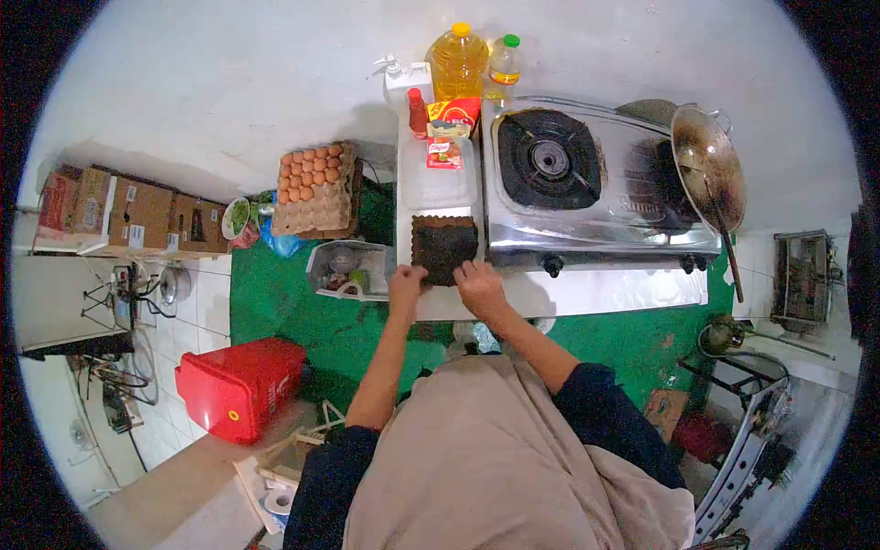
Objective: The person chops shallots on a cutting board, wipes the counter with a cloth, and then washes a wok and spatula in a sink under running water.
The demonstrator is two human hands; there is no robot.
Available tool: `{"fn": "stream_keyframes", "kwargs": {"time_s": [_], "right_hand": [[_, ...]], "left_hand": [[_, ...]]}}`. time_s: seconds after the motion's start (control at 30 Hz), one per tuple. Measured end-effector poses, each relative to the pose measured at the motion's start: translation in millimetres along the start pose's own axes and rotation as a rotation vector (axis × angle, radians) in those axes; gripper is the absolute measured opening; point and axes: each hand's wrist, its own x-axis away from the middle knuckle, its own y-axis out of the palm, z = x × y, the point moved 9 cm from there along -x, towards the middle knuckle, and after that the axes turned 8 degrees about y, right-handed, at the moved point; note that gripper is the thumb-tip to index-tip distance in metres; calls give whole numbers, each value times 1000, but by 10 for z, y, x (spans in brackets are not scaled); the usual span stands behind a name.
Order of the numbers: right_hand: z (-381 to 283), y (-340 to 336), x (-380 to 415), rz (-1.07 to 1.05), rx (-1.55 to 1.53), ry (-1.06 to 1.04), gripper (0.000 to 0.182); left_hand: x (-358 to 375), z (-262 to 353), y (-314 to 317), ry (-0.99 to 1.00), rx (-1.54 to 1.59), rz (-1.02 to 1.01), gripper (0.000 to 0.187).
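Note:
A dark brown, square piece with a scalloped edge (444, 246), perhaps a cloth or mat, lies on the white counter (568, 293) left of the stove. My left hand (406, 282) is at its near left corner, the fingers closed in a pinch. At the near right corner, my right hand (478, 280) pinches the edge with bent fingers. Behind the dark piece is a white lidded container (440, 188) with a red sachet (445, 153) on top. The fingertips are too small to show exactly how they grip.
To the right stands a gas stove (587, 211) with a tilted wok (708, 165) and ladle. Oil bottles (460, 62) are at the wall. A tray of eggs (312, 174) and an open plastic bin (349, 271) are left. A red bin (243, 385) stands on the floor.

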Motion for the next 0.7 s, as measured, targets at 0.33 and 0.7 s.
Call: {"fn": "stream_keyframes", "kwargs": {"time_s": [0.33, 0.7], "right_hand": [[99, -892, -566, 123, -73, 50, 19], [-133, 354, 591, -193, -218, -33, 35]], "left_hand": [[148, 1481, 120, 137, 434, 53, 40], [518, 656, -18, 663, -662, 174, 39]]}}
